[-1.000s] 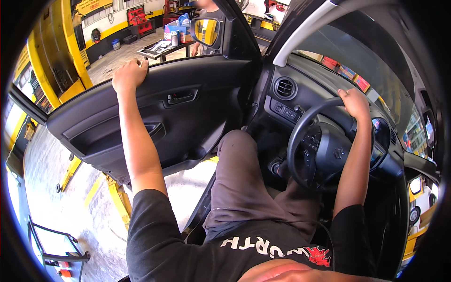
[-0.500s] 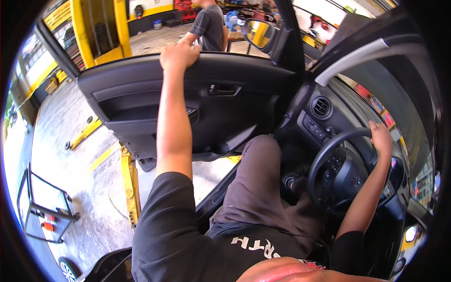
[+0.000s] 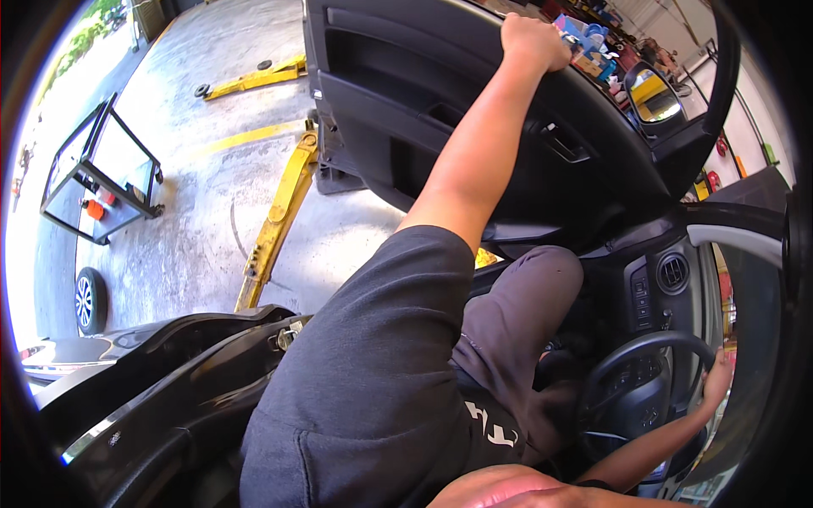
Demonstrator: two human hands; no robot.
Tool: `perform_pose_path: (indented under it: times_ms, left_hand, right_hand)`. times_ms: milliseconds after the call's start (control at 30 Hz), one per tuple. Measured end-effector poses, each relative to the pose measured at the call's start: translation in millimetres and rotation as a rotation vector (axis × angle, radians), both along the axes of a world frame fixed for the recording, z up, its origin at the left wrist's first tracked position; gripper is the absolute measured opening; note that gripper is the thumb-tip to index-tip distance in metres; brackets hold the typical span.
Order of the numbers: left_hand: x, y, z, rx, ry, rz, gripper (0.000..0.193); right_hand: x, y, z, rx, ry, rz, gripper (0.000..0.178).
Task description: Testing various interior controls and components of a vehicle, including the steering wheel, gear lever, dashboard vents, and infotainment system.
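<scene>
While the left hand [image 3: 533, 38] clamps the open car door's [image 3: 440, 118] top edge, upper centre, right hand [image 3: 718, 383] fingers wrap the steering wheel [image 3: 627, 372] rim, lower right; best keep both grips firm.

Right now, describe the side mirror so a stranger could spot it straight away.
Start at the open black car door that the left hand grips along its top edge. Follow that edge toward the windscreen pillar: the side mirror sits there, the only rounded glass, reflecting yellow.

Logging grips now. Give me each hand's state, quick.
Left hand: closed on the top edge of the open car door.
Right hand: gripping the rim of the steering wheel.
</scene>
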State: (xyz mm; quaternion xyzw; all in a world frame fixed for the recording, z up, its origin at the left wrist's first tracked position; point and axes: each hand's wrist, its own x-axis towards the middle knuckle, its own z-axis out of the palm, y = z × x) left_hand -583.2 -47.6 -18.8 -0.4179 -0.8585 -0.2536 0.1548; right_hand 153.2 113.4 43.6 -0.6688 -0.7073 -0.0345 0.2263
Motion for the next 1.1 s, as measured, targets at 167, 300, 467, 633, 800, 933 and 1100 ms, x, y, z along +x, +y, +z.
perform_pose_path:
  times_ms: [167, 300, 467, 633, 800, 933, 1100]
  left_hand:
    - [-4.2, 4.3, -2.9, 0.01, 0.0, 0.015, 0.047]
    - [-9.5, -3.4, -6.3, 0.173, 0.022, -0.04, 0.037]
    - [-6.9, -5.7, -1.1, -0.024, -0.023, 0.059, 0.042]
    - [3.6, 9.3, -4.0, -0.036, -0.025, 0.006, 0.041]
    - [-0.8, 10.9, -10.4, -0.018, 0.045, 0.008, 0.04]
    - [-4.2, 16.6, -9.6, -0.001, 0.03, 0.03, 0.038]
    - [-5.3, 14.8, -10.7, 0.057, 0.043, 0.011, 0.039]
  right_hand:
    - [13.7, 16.1, 5.6, -0.115, 0.137, -0.014, 0.046]
    - [1.1, 21.8, 9.7, -0.114, 0.059, 0.0, 0.045]
    - [61.3, 106.9, -20.9, 0.181, -0.062, 0.316, 0.056]
    - [2.6, 157.3, -72.9, 0.112, -0.09, 0.322, 0.056]
    - [-61.0, 199.9, -115.9, 0.063, -0.114, 0.334, 0.056]
    - [-76.5, 208.9, -137.5, 0.029, -0.154, 0.29, 0.056]
    - [-47.5, 186.4, -129.6, 0.022, -0.234, 0.176, 0.057]
